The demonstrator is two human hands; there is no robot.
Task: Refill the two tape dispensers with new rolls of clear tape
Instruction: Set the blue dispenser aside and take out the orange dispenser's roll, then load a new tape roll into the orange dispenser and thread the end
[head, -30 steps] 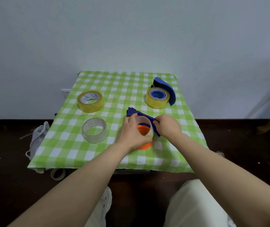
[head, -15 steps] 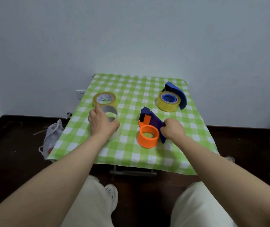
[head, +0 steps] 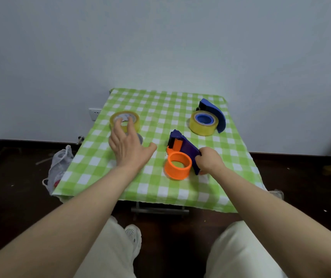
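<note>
The right hand (head: 209,161) curls round the rear of the purple dispenser (head: 187,150), whose orange hub (head: 175,173) is bare, at 5 o'clock on the green checked tablecloth (head: 160,109). The left hand (head: 127,147) hovers, spread and holding nothing. It hides most of a clear ring (head: 140,138), and its fingertips overlap the yellowish tape roll (head: 133,119) at 10 o'clock. A loaded blue dispenser (head: 213,111) sits at 2 o'clock, and a plastic bag (head: 59,167) lies on the floor at 8 o'clock.

dispensers (head: 185,147) (head: 214,115) 2 | yellow tape rolls (head: 125,119) (head: 203,126) 2 | clear roll (head: 140,138) 1

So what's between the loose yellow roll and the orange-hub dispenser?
The open left hand, over a nearly hidden roll, in the head view.
</note>
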